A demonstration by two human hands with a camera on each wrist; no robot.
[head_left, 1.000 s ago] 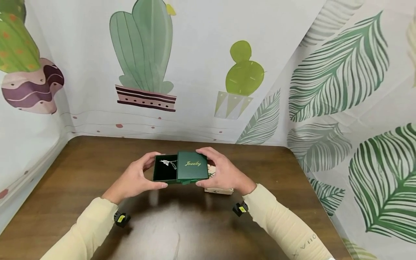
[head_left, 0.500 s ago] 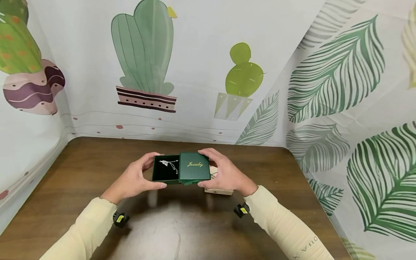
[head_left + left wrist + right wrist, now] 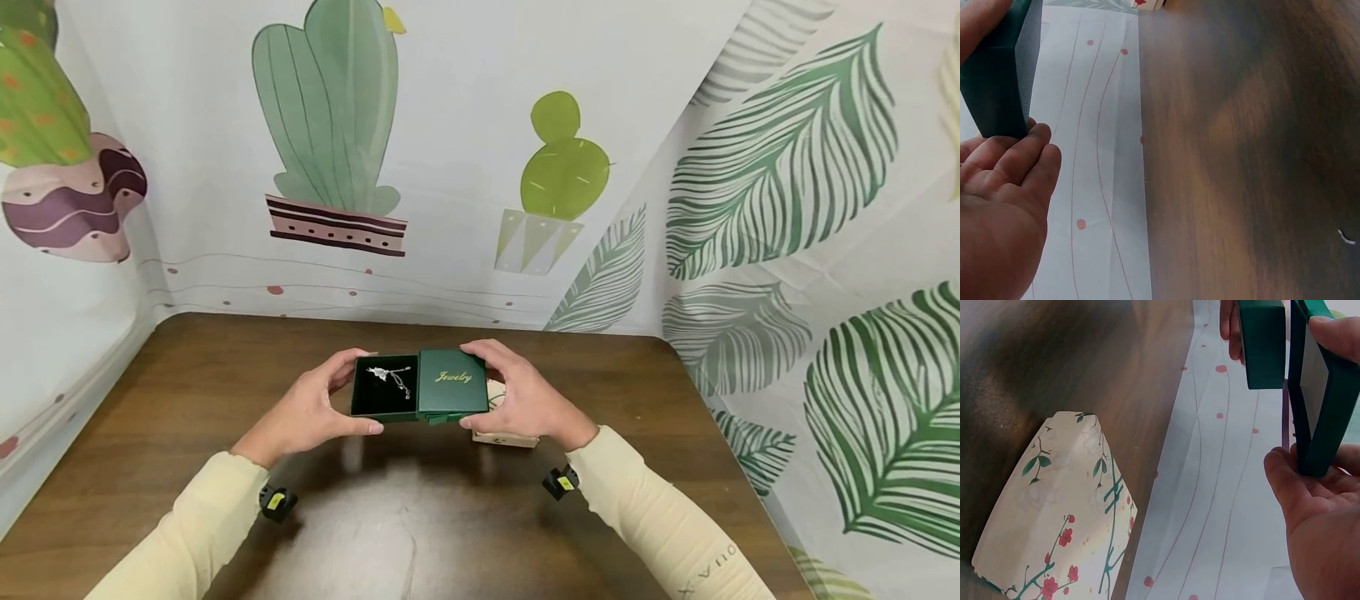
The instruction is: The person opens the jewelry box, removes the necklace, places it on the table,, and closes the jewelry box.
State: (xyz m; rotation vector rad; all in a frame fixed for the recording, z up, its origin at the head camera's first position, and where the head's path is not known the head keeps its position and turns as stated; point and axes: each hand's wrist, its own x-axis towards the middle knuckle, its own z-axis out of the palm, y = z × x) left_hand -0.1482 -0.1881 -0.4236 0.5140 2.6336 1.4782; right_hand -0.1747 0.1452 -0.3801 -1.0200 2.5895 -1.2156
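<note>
Looking down, we see the left hand (image 3: 311, 408) gripping a tray (image 3: 367, 402) — a silvery chain (image 3: 378, 374), probably a necklace, inside — and the right hand (image 3: 528, 402) gripping its green cover (image 3: 450, 395); below that hand, a floral box (image 3: 1054, 494) rests on the surface (image 3: 615, 375).

Head view forward-down from above; 2 close wrist views toward the backdrop (image 3: 1204, 487), green box (image 3: 994, 87) apparently in both.

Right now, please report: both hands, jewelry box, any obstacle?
Left hand grips tray; right hand grips cover. Silver chain lies in tray. Floral box below, on table.
</note>
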